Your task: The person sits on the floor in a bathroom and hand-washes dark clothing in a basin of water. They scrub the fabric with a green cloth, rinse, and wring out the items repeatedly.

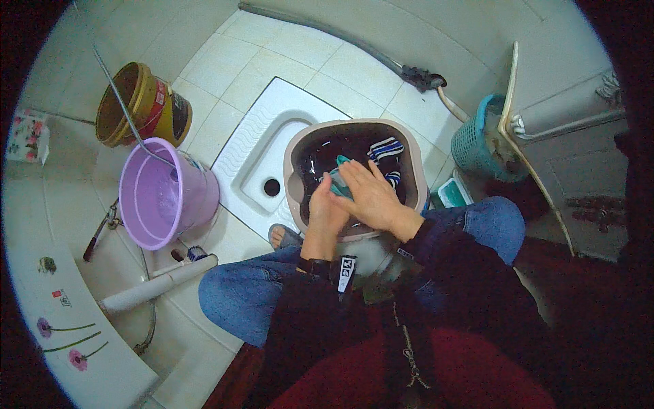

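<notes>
A light brown plastic basin (pixel 292 153) stands before me with dark water and soaked fabric inside. Over it, my left hand (pixel 327 207) and my right hand (pixel 375 197) press a small teal-green cloth item (pixel 339 185) between them. My right hand lies on top, fingers pointing up and to the left, and hides part of the item. Whether it is a sock cannot be told. Blue, black and white striped fabric (pixel 386 149), which looks like a sock, rests beyond my right fingers. A second striped piece (pixel 393 179) shows beside that hand.
A white squat toilet (pixel 245 153) with an open drain hole lies left of the basin. Further left stand a purple bucket (pixel 204 189) with a shower hose in it and a yellow bucket (pixel 148 110). A teal plastic basket (pixel 465 148) and a green-and-white box (pixel 453 194) stand right.
</notes>
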